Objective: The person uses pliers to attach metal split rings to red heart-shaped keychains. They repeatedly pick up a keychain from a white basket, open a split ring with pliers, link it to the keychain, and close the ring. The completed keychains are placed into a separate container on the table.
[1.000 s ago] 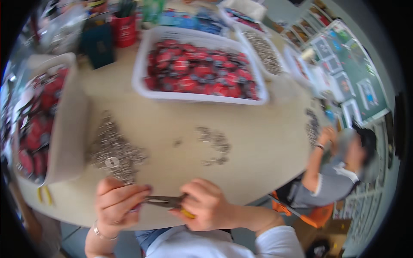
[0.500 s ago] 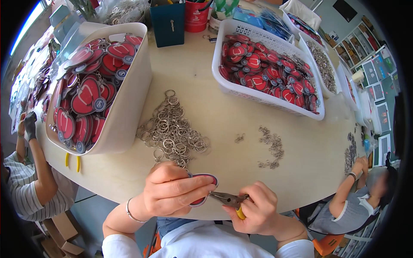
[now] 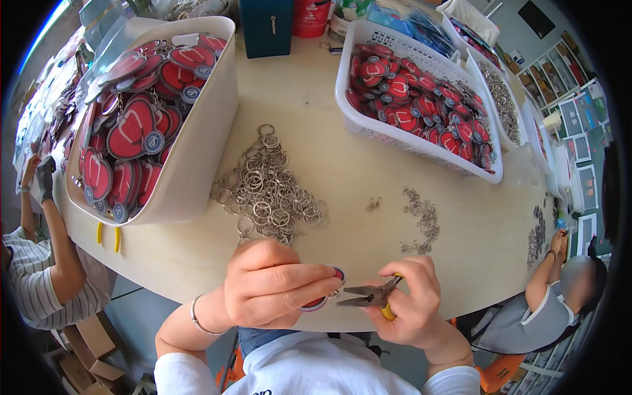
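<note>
Landmark: heap of silver key rings (image 3: 266,191), mid-table (image 3: 342,171). Directly below heap, at near table edge: left hand (image 3: 273,283), fingers curled and pinched around a red rubber charm (image 3: 322,299), only its lower rim and blue-edged tip showing past the fingertips. Just right of that: right hand (image 3: 411,303), closed around yellow-handled pliers (image 3: 368,296), dark nose pointing left, tip meeting the charm's edge. Silver bracelet (image 3: 194,316) on left wrist. Right of heap: loose scatter of small jump rings (image 3: 421,220), with a tiny cluster between the two. Left of heap, touching its outer rings: cream tub (image 3: 204,131) filled with red charms on rings. Upper right of heap: white perforated basket (image 3: 408,135) packed with red charms. Above heap, at far table edge: dark teal box (image 3: 266,26) and red container (image 3: 313,16). Far left of heap, beyond table rim: person in striped sleeve, dark glove. Far right, beyond rim: second seated person, arm resting on table.
</note>
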Demonstrator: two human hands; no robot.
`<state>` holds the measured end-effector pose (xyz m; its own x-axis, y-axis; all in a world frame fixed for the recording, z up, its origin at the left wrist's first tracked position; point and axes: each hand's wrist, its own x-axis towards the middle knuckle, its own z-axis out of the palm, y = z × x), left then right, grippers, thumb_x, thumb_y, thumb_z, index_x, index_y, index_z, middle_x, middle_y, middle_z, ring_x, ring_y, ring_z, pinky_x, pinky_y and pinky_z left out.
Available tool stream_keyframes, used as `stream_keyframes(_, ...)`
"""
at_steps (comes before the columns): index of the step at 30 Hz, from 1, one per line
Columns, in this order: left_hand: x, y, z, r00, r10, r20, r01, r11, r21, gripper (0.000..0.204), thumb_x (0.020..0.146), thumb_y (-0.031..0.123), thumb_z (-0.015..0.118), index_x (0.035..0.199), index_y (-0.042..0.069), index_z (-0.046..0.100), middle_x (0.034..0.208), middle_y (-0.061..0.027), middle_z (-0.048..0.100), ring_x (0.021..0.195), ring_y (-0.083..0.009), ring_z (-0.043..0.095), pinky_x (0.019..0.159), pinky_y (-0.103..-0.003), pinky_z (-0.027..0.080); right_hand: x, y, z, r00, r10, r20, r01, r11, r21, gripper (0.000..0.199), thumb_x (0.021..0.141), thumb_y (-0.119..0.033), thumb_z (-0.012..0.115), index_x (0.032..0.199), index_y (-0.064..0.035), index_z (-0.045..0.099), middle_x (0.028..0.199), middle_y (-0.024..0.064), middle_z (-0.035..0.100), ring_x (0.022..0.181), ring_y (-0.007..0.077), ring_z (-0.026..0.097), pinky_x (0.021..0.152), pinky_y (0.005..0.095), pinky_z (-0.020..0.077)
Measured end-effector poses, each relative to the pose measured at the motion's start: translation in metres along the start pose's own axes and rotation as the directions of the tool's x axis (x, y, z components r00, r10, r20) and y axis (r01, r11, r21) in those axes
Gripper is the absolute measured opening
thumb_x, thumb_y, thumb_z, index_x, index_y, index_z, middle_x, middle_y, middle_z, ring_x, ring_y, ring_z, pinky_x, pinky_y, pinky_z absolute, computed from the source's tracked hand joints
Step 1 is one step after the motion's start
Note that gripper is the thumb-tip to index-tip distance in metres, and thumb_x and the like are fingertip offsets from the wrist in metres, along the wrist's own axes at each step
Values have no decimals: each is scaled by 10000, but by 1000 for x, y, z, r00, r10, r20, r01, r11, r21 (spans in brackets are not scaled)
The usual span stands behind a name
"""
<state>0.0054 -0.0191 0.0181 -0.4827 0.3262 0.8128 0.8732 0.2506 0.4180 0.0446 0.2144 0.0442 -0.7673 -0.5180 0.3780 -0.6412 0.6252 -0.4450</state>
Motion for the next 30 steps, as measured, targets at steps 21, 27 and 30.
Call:
stream_keyframes(21,-2,-2,-1,997,71,10,-72,992,105,283,623,60,695,903,74,735,935,8,681,693,-140,453,496,-254,342,2,8,1,997,-76,14,76,997,-20,211,524,-88,752,611,-42,566,806,86,545,602,228,482,502,332,378)
stream_keyframes(27,2,-2,1,990,140,-23,-135,979,152,328,521,104,702,843,55,727,873,-6,671,665,-133,475,464,-242,354,-1,4,0,996,-79,28,80,996,-40,206,521,-65,719,577,-28,524,770,105,535,534,229,459,460,313,371)
stream_keyframes(30,2,-2,1,994,107,6,-107,986,131,323,537,88,692,856,50,724,883,-18,677,660,-146,482,485,-248,381,-4,7,3,997,-69,31,71,997,-41,200,575,-95,754,614,-29,570,772,82,525,542,219,459,464,314,377)
